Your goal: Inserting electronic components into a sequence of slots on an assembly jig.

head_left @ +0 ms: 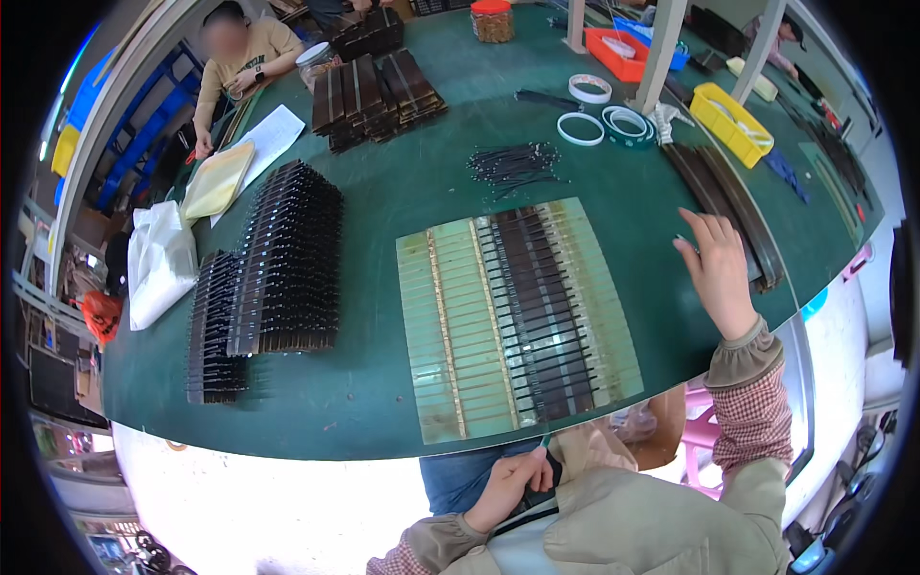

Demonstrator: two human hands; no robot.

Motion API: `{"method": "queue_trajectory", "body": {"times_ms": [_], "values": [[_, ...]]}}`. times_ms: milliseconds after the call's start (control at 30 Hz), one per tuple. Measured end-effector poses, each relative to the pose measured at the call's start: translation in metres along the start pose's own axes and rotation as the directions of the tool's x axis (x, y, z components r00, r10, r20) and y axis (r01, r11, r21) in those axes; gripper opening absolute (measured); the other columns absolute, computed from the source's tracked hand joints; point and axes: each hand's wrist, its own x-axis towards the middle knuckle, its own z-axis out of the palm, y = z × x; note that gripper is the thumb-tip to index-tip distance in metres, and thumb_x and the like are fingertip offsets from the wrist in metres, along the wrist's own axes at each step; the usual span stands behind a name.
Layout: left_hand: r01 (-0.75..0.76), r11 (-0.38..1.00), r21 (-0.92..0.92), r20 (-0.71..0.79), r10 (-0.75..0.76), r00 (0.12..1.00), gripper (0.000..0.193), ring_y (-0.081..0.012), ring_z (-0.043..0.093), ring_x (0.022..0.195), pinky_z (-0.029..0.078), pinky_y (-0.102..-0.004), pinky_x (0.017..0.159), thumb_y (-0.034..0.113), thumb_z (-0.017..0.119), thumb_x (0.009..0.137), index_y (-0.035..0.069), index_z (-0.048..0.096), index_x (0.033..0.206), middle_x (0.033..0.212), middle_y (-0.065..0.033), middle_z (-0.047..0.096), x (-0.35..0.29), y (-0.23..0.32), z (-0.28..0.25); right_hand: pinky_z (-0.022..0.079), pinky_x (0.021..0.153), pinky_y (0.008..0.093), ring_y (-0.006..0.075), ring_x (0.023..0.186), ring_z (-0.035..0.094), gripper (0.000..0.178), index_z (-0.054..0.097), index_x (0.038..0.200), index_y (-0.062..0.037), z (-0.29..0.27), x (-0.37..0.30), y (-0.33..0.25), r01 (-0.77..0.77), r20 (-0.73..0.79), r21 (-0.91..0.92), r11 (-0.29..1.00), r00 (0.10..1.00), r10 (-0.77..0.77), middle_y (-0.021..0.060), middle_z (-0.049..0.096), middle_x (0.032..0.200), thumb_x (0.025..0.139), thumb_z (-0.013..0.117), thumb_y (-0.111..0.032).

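Observation:
My left hand (517, 481) is closed at the table's front edge. A thin green-ended thing (546, 441) sticks up from its fingers; I cannot make out its kind. My right hand (714, 268) is held over the right side of the table, fingers apart and holding nothing, beside long dark brown strips (725, 203). Between the hands lies a pale green slotted board (452, 335). On the board's right half rest dark brown strips (541, 287), with thin black pieces laid crosswise in rows. Beyond the board is a loose pile of thin black pieces (515, 165).
Tall stacks of black-fringed strips (287, 259) stand at left, near a white bag (158, 264). Brown strip bundles (369, 96), tape rolls (582, 128), a yellow basket (730, 125) and a red-lidded jar (492, 21) sit farther back. Metal posts (661, 57) rise at right. A person (244, 62) sits opposite.

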Motion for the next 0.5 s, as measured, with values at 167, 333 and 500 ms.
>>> {"method": "queue_trajectory", "body": {"times_ms": [167, 333, 500], "values": [[0.124, 0.981, -0.151, -0.042, -0.132, 0.990, 0.024, -0.0148, 0.052, 0.054, 0.042, -0.0258, 0.055, 0.019, 0.044, 0.102, 0.000, 0.052, 0.090, 0.082, -0.0130, 0.060, 0.004, 0.014, 0.010, 0.047, 0.079, 0.0376, 0.0315, 0.090, 0.056, 0.033, 0.060, 0.114, -0.0018, 0.036, -0.034, 0.046, -0.126, -0.014, 0.023, 0.992, 0.992, 0.126, 0.0143, 0.058, 0.098, 0.082, 0.068, -0.007], [0.026, 0.952, -0.304, -0.102, -0.060, 0.993, 0.018, -0.0143, 0.048, 0.045, 0.037, -0.0241, 0.045, 0.012, 0.047, 0.100, 0.001, 0.042, 0.113, 0.081, -0.0139, 0.059, -0.001, 0.024, 0.021, 0.047, 0.068, 0.0348, 0.0241, 0.080, 0.059, 0.029, 0.060, 0.112, -0.0008, 0.050, -0.045, 0.057, -0.296, -0.006, 0.308, 0.904, 0.950, 0.312, 0.0127, 0.057, 0.090, 0.084, 0.067, -0.007], [0.059, 0.885, -0.462, -0.075, -0.106, 0.992, 0.020, -0.0131, 0.043, 0.041, 0.035, -0.0233, 0.044, 0.012, 0.048, 0.100, 0.003, 0.042, 0.117, 0.081, -0.0140, 0.059, -0.004, 0.026, 0.022, 0.046, 0.062, 0.0337, 0.0185, 0.071, 0.057, 0.025, 0.061, 0.109, -0.0001, 0.002, -0.028, -0.013, -0.654, 0.293, 0.645, 0.396, 0.690, 0.662, 0.0112, 0.056, 0.083, 0.085, 0.067, -0.004]]}}
